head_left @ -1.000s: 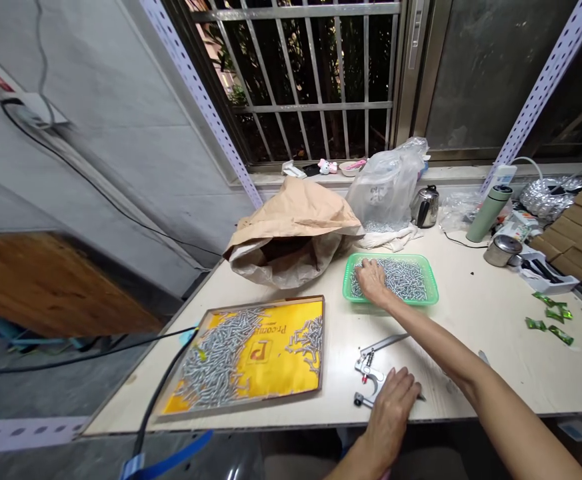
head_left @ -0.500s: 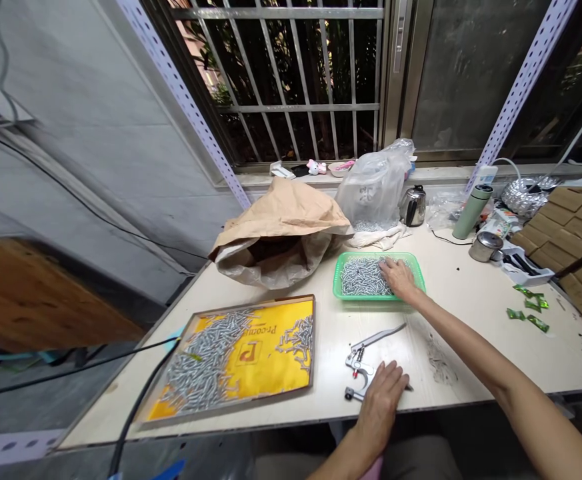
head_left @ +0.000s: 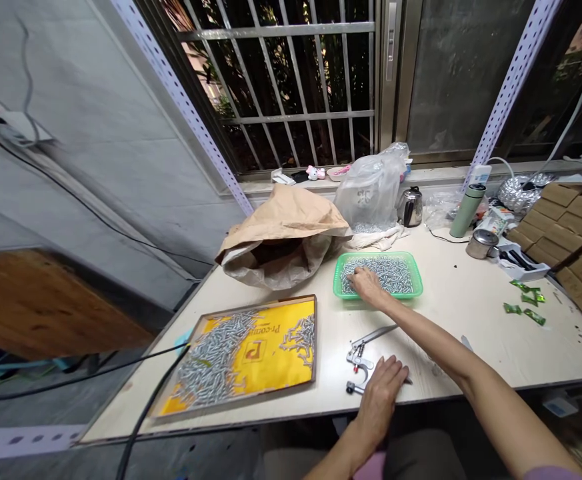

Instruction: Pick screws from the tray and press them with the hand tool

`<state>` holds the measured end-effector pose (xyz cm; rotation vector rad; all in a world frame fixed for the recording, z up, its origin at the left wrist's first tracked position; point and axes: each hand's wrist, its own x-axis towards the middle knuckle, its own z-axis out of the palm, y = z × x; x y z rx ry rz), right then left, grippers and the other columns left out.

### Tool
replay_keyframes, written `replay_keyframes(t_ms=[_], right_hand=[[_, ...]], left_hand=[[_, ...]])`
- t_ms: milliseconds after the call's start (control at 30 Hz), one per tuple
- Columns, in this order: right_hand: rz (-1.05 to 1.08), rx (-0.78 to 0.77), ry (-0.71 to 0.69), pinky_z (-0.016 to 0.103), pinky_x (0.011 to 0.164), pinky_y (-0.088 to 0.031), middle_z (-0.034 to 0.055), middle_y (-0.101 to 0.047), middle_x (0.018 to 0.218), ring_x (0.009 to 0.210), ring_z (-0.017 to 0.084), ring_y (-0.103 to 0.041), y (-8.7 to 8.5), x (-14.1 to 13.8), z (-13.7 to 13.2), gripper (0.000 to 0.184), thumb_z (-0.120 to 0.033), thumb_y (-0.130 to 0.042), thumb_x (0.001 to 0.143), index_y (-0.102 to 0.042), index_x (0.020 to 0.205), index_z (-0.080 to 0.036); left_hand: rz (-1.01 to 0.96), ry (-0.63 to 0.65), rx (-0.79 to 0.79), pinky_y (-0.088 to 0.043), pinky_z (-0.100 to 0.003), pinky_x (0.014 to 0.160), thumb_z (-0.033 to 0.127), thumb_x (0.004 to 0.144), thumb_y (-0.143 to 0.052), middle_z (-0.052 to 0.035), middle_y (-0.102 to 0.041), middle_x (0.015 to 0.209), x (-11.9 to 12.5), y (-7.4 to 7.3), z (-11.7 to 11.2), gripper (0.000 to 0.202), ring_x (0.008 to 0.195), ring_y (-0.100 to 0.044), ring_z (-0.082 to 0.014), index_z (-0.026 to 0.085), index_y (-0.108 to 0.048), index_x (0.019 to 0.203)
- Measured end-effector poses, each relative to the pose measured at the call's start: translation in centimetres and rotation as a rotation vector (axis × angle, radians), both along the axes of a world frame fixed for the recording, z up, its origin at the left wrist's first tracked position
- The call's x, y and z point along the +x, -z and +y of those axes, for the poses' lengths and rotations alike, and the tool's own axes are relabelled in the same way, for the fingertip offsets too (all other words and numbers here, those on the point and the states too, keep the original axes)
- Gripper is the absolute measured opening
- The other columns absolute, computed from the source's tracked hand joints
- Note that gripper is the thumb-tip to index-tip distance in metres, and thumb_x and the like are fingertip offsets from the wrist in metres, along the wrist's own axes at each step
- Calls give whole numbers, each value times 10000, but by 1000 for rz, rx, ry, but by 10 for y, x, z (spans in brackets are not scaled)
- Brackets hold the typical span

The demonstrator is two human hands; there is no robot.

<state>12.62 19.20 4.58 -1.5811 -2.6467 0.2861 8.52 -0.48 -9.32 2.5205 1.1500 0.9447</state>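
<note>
Small metal pieces (head_left: 395, 275) in green basket (head_left: 418, 285), right of frame centre, with right hand (head_left: 367, 283) among them; lower down, left hand (head_left: 383, 388) over clamp-like tool (head_left: 361, 361) (cannot tell whether gripping with either hand's fingers).

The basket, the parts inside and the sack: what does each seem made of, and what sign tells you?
Basket: probably plastic, glossy and translucent green.
Parts: likely metal, from their bright silvery shine.
Sack: perhaps paper, matte brown with stiff creases, though coated fabric is possible.
</note>
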Motion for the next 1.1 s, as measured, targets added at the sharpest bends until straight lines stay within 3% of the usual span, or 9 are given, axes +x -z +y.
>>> replay_keyframes(t_ms=[200,267,367,433,533,633,767,933,1100], right_hand=[[-79,45,87,351,802,-437,156,-655,1034,946,252,-565,-8,40,-7,310,-160,-404,894,-703,973,-148],[-56,82,70,401,886,-428,161,-601,1183,1042,277,-548,-1,61,-6,331,-200,-386,912,-687,1042,-161],[144,301,-32,430,932,-444,118,-507,1335,1175,296,-501,15,91,-17,352,-337,-406,925,-644,1157,-220],[252,360,-131,452,917,-463,122,-526,1313,1172,307,-518,23,107,-38,396,-394,-373,938,-630,1185,-221],[332,261,-221,392,806,-522,107,-620,1164,1040,274,-605,32,121,-85,437,-452,-318,950,-636,1171,-249],[359,65,-294,314,685,-542,82,-663,983,858,220,-658,40,121,-129,445,-488,-306,950,-650,1134,-274],[322,12,-291,283,584,-519,72,-638,854,750,199,-650,57,113,-159,435,-489,-315,950,-633,1141,-262],[301,86,-306,272,551,-470,47,-591,748,692,179,-609,76,108,-160,389,-406,-290,969,-644,980,-245],[231,131,-326,271,596,-424,36,-576,724,698,167,-570,72,112,-152,339,-297,-315,968,-638,885,-240]], left_hand=[[102,-47,0,-432,-459,1053,147,914,-398,-138,-584,1289,-3,-44,-22,382,1283,-480,-235,183,-554,1260],[132,-99,65,-426,-444,1052,174,929,-403,-120,-609,1248,-19,-63,-24,344,1259,-498,-223,204,-584,1220],[197,-362,54,-476,-402,969,164,932,-405,-107,-657,1115,-74,-89,-21,298,1100,-583,-202,198,-650,1097],[303,-617,-115,-509,-343,849,183,927,-431,-104,-675,977,-123,-106,-16,261,944,-609,-191,175,-690,953],[512,-976,-464,-490,-326,802,255,913,-486,-124,-671,923,-189,-124,-7,255,958,-595,-227,147,-707,846],[623,-1096,-715,-481,-315,780,332,870,-560,-130,-680,991,-222,-128,1,251,1017,-601,-261,137,-715,898],[654,-1114,-835,-479,-312,784,277,836,-571,-139,-689,1041,-227,-122,4,248,1021,-626,-265,124,-713,968],[579,-1099,-775,-478,-298,791,162,817,-537,-121,-707,1005,-227,-124,1,215,991,-642,-236,143,-727,915],[22,-911,-729,-481,-226,663,239,799,-590,-47,-711,794,-189,-122,0,164,744,-643,-154,152,-729,798]])
